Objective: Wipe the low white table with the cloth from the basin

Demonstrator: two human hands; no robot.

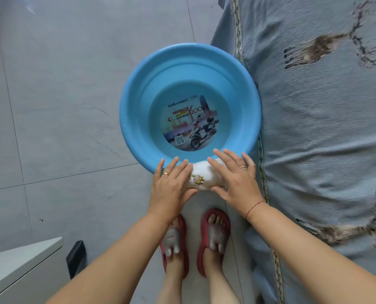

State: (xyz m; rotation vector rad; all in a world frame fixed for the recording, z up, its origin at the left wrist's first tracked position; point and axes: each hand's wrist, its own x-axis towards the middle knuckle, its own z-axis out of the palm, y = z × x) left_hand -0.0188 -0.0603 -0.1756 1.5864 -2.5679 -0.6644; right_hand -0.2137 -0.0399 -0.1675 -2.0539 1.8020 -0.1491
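While bent over the gray tile floor (62, 106), looking straight down at a round blue basin (138, 88) set on the tiles, its right rim touching the edge of a blue-gray patterned bedcover (325, 128). Inside the basin: shallow clear water over the flat bottom, and under it a round printed picture (190, 123) showing a scooter, a square code patch and some mirrored lettering. No cloth lying in the water.

Near rim of the basin covered by a white cloth (204, 175), bunched into a short roll, with a small yellow cartoon figure printed on the near face. Left hand (170, 185) pressed against the cloth's left end, fingers straight and close together, fingertips reaching the basin rim, a ring on one finger. Right hand (236, 176) laid over the cloth's right end, fingers spread and extended over the rim toward the water, also ringed, a thin red string around the wrist. Cloth squeezed between the two palms; whether resting on the rim or lifted just above it, cannot tell.

Below the hands, two feet in red slippers (204, 238) on the tiles. At lower left, a corner of a low white table (18, 264), well apart from basin and cloth.
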